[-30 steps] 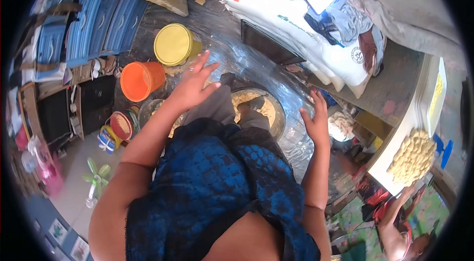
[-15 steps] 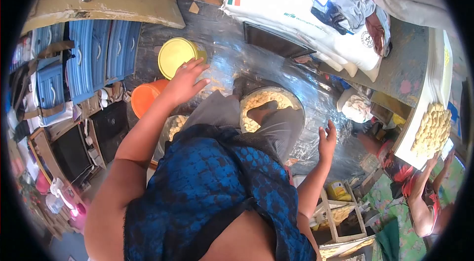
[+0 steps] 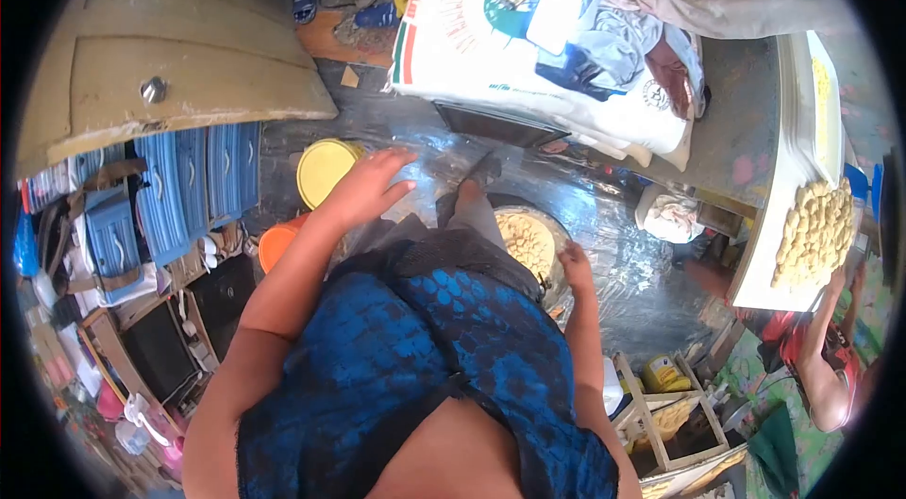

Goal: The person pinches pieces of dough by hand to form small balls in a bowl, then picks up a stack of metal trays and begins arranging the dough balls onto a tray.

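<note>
My left hand point(image 3: 371, 188) is held out in front of my body, its fingers extended and nothing in it. In the view it lies just right of a yellow-lidded bucket point(image 3: 326, 176); an orange bucket point(image 3: 283, 241) stands below that, partly covered by my forearm. My right hand point(image 3: 574, 267) hangs low at my side with fingers loosely bent and apart, holding nothing visible. It overlaps the right edge of a round basin point(image 3: 557, 227) on the floor. Pale yellow dough pieces point(image 3: 525, 241) lie in the basin, partly hidden by my leg and clothes.
White sacks point(image 3: 444, 56) topped with clothes lie ahead. On the right, another person point(image 3: 821, 372) is beside a white board point(image 3: 750, 282) bearing more dough pieces point(image 3: 813, 235). Blue drawers point(image 3: 193, 178) and a door point(image 3: 226, 65) are on the left. A wooden frame point(image 3: 651, 414) stands lower right.
My legs and the view have shifted; one foot is now ahead of the basin instead of over it. My right hand has moved down and left to the basin's edge. My left hand stays extended.
</note>
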`<act>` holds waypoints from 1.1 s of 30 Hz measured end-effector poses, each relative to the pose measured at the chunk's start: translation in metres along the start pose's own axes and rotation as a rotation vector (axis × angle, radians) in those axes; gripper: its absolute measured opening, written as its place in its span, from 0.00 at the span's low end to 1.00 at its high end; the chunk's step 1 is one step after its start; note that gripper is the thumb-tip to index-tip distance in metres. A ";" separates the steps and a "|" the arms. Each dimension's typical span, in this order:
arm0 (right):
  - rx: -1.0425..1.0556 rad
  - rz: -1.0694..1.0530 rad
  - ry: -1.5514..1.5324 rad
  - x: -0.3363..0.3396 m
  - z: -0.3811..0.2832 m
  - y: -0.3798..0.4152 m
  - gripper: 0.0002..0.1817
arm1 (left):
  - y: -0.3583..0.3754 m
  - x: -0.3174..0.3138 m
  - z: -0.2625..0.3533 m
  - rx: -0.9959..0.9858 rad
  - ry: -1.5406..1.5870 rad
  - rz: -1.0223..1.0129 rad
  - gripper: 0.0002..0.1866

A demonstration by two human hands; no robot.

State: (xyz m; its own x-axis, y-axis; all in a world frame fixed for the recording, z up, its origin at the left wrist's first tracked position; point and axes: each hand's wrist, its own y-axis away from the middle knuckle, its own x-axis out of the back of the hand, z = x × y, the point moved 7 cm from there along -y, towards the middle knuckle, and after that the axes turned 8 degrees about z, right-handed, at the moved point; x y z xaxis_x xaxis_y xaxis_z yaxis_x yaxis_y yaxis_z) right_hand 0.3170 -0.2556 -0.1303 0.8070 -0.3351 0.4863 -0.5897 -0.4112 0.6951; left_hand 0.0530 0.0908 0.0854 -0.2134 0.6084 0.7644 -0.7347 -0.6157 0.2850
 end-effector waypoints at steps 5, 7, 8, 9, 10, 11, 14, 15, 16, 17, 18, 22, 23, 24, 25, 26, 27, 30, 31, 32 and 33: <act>-0.280 -0.001 -0.052 -0.017 0.089 -0.035 0.29 | -0.035 0.004 0.008 0.032 0.003 -0.118 0.24; -0.298 0.028 -0.076 -0.011 0.080 -0.035 0.28 | -0.049 0.005 0.013 0.009 0.008 -0.151 0.24; -0.298 0.049 -0.089 -0.007 0.072 -0.038 0.28 | -0.054 0.006 0.014 0.012 0.007 -0.165 0.24; -0.168 0.029 0.059 -0.003 0.059 -0.046 0.27 | -0.058 0.007 0.014 0.015 0.004 -0.183 0.24; -0.189 0.030 0.057 -0.002 0.050 -0.047 0.27 | -0.061 0.006 0.014 0.012 0.007 -0.204 0.24; -0.153 0.062 -0.062 0.003 0.027 -0.048 0.26 | -0.064 0.007 0.013 0.015 0.024 -0.186 0.24; -0.138 0.095 -0.183 0.007 -0.024 -0.051 0.26 | -0.070 0.009 0.009 -0.025 0.050 -0.167 0.23; -0.146 0.094 -0.189 0.006 -0.033 -0.054 0.26 | -0.072 0.010 0.009 -0.069 0.057 -0.153 0.22; -0.151 0.095 -0.186 0.004 -0.038 -0.055 0.26 | -0.073 0.010 0.007 -0.068 0.061 -0.157 0.22; -0.093 0.109 -0.127 0.000 -0.047 -0.056 0.26 | -0.074 0.010 0.006 -0.078 0.077 -0.164 0.22; -0.033 0.122 -0.074 -0.006 -0.061 -0.053 0.26 | -0.075 0.012 0.004 -0.089 0.089 -0.170 0.22; 0.036 0.044 0.042 -0.025 -0.115 -0.034 0.28 | -0.082 0.017 -0.012 -0.115 0.073 -0.254 0.23; 0.068 0.030 0.022 -0.031 -0.128 -0.031 0.27 | -0.084 0.019 -0.015 -0.149 0.067 -0.258 0.23; 0.076 0.033 0.021 -0.035 -0.143 -0.029 0.27 | -0.084 0.020 -0.019 -0.181 0.062 -0.260 0.22; 0.134 0.016 0.013 -0.040 -0.163 -0.023 0.26 | -0.086 0.021 -0.025 -0.195 0.073 -0.244 0.22; 0.195 -0.003 0.008 -0.044 -0.184 -0.019 0.26 | -0.088 0.024 -0.031 -0.190 0.078 -0.230 0.22; 0.206 -0.003 0.028 -0.048 -0.202 -0.015 0.25 | -0.091 0.028 -0.035 -0.210 0.082 -0.210 0.22; 0.328 0.012 0.116 -0.061 -0.246 -0.013 0.25 | -0.091 0.040 -0.047 -0.206 0.094 -0.179 0.22; 0.328 0.009 0.101 -0.066 -0.253 -0.014 0.25 | -0.092 0.044 -0.051 -0.190 0.104 -0.175 0.22; 0.336 0.012 0.105 -0.071 -0.260 -0.014 0.25 | -0.092 0.048 -0.053 -0.193 0.105 -0.166 0.22; 0.373 0.011 0.086 -0.076 -0.267 -0.012 0.25 | -0.089 0.049 -0.057 -0.183 0.100 -0.178 0.22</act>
State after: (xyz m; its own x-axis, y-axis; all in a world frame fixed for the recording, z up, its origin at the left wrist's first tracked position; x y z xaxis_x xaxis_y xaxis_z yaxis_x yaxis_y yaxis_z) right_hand 0.2714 0.0016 -0.0346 0.7913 -0.2753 0.5459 -0.5566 -0.6939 0.4569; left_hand 0.0712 0.2044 0.0645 -0.1267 0.7512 0.6479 -0.8683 -0.3997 0.2936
